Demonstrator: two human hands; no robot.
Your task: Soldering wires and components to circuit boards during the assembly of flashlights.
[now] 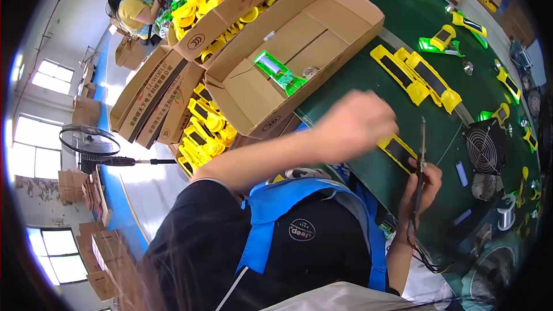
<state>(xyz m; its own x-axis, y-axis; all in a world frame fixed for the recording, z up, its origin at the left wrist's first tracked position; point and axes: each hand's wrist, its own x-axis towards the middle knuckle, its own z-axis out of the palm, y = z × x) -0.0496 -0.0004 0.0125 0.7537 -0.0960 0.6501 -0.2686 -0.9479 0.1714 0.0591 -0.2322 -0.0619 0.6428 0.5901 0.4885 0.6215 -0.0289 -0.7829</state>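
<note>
At the far left of the frame a standing fan and stacks of flat cartons sit by the windows, and in the upper left another person bends over a separate bench.

Moving right, open boxes heaped with yellow parts line the table edge. Beside them a large cardboard box holds only one green bagged piece and a small round part, so it looks barely filled.

In the centre the person's left hand sweeps across the green table, blurred by motion. Its fingers seem loosely curled, but whether it grips anything cannot be told. Just below and to its right a yellow housing with a dark panel lies on the mat, touching the right hand.

The right hand is closed around a soldering iron, held upright with its tip pointing toward the top of the frame, right beside that housing.

Further right, several more yellow housings lie in the upper middle of the table and along its right rim, apart from one another, near a small square fan and a solder spool.

Judging by this, one unit is in hand, many wait on the table, and the box is nearly unfilled, so most of the work appears to remain.
</note>
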